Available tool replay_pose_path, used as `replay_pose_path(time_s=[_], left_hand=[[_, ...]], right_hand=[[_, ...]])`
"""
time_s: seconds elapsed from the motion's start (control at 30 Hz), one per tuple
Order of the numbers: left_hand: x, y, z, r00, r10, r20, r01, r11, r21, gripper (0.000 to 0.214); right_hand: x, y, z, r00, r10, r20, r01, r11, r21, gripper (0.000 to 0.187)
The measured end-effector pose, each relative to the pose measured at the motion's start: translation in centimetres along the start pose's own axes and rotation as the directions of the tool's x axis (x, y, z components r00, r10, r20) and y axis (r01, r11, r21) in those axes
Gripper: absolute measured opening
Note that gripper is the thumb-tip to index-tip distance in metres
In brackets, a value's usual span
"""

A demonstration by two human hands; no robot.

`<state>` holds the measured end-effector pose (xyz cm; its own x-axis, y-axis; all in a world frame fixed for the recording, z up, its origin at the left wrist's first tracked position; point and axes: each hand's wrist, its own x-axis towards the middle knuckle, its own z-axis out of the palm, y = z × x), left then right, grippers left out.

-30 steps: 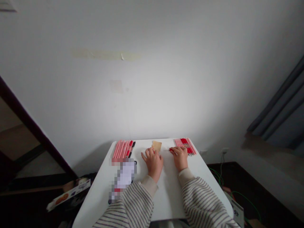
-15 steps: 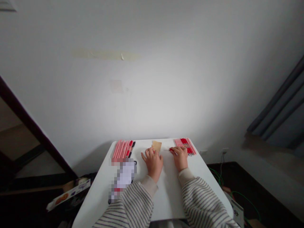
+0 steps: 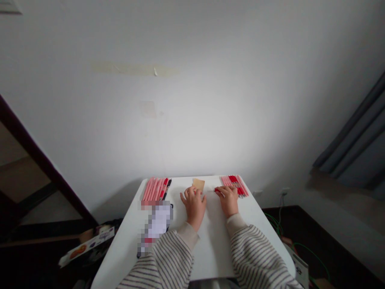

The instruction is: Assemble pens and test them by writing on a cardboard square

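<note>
My left hand (image 3: pixel 195 204) is over the white table, its fingers bent close to a small tan paper square (image 3: pixel 199 184). A bit of red shows at its fingertips, mostly hidden by the fingers. Its outer finger sticks out to the left. My right hand (image 3: pixel 229 200) pinches a red pen (image 3: pixel 216 189), whose thin pale end points left toward the other hand. Just beyond the right hand lies a row of pink and red pens (image 3: pixel 243 186). Another row of pink pens (image 3: pixel 152 189), with red and black ones at its right end, lies at the table's back left.
A blurred-out, pale, dark-edged object (image 3: pixel 159 224) lies on the left of the white table (image 3: pixel 215 249). The table's back edge meets a wall (image 3: pixel 192 100). Green cables (image 3: pixel 275 222) and boxes are on the floor at right, with clutter at left.
Both hands stay nearly in place. The left fingers have shifted slightly, and the thin pale end of the pen in the right hand shows less distinctly.
</note>
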<state>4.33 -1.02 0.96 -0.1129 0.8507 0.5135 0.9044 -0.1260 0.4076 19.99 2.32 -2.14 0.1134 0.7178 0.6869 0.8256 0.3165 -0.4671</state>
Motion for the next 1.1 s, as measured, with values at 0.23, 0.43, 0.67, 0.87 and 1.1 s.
replay_pose_path(time_s=[0.23, 0.43, 0.67, 0.87, 1.1], left_hand=[[0.2, -0.4, -0.4, 0.999, 0.035, 0.035, -0.031, 0.993, -0.116, 0.022], [0.1, -0.5, -0.2, 0.997, 0.025, 0.066, -0.015, 0.989, -0.149, 0.015], [0.0, -0.2, 0.2, 0.998, 0.032, 0.061, -0.023, 0.988, -0.154, 0.010], [0.0, 0.2, 0.8, 0.997, 0.026, 0.077, -0.020, 0.996, -0.082, 0.010], [0.2, 0.1, 1.5, 0.992, 0.027, 0.123, -0.022, 0.999, -0.041, 0.012]], right_hand=[[0.0, -0.4, -0.4, 0.995, -0.068, 0.074, 0.069, 0.997, -0.017, 0.016], [-0.1, -0.3, -0.2, 0.995, -0.070, 0.077, 0.071, 0.997, -0.007, 0.016], [-0.1, 0.0, -0.4, 0.999, -0.023, 0.042, 0.023, 1.000, -0.013, 0.019], [-0.1, -0.3, -0.9, 0.999, 0.000, 0.044, 0.002, 0.999, -0.055, 0.013], [0.0, -0.7, -1.0, 0.998, -0.007, 0.068, 0.012, 0.997, -0.072, 0.010]])
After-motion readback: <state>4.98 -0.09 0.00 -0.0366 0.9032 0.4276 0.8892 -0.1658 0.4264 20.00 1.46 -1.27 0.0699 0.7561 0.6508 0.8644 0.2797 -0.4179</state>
